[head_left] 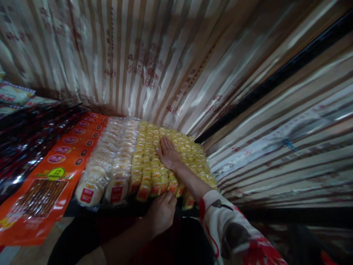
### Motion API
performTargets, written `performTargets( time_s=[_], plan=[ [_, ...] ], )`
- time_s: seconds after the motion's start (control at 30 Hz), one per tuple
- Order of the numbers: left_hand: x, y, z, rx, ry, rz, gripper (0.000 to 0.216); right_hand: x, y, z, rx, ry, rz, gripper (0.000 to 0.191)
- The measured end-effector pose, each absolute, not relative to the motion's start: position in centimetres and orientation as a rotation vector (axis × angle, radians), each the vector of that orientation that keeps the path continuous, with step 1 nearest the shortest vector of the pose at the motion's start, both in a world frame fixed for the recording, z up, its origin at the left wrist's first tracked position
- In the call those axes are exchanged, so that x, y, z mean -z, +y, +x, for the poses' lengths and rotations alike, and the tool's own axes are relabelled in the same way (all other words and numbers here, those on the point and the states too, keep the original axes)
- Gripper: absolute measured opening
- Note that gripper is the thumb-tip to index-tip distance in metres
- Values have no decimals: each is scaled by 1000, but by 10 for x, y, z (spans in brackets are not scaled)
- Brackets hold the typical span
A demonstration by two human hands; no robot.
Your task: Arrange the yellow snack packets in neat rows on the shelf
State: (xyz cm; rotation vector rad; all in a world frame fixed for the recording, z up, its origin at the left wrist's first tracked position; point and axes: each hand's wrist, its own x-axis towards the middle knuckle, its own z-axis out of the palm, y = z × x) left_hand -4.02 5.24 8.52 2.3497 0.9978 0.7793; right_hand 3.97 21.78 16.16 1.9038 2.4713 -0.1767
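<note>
Rows of small yellow snack packets (149, 162) with red and orange labels stand closely lined up on a dark shelf. My right hand (168, 152) lies flat on top of these rows, its palm down and fingers stretched out. At the front edge, my left hand (162, 211) has its fingers curled together against the lower end of one yellow packet (173, 182). It seems to pinch that packet, though the fingertips are partly hidden. Just left of the yellow rows are two rows of clear-wrapped round white cakes (117, 191) with red labels.
Long orange snack bags (59, 162) overlap farther left, beside shiny dark packs (30, 136). White bags (15, 94) sit at the far left. Pleated printed plastic wrapping (149, 62) rises behind, and a black bar (264, 84) slants across it at the right.
</note>
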Motion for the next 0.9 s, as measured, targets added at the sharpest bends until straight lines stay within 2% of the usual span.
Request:
performTargets(
  time_s=[0.2, 0.33, 0.6, 0.73, 0.9],
  plan=[
    [-87, 50, -44, -852, 912, 2389, 18, -161, 217, 40, 230, 2452, 1941, 73],
    [-89, 51, -48, -843, 898, 2403, 18, -163, 217, 36, 92, 2510, 1964, 70],
    [-87, 50, -50, -780, 907, 2425, 18, -152, 220, 35, 237, 2524, 1907, 66],
    [-92, 51, -53, -834, 954, 2294, 23, -154, 219, 36, 176, 2676, 2029, 64],
    [-92, 53, -52, -804, 966, 2325, 26, -166, 212, 27, 215, 2838, 2171, 72]
  ],
)
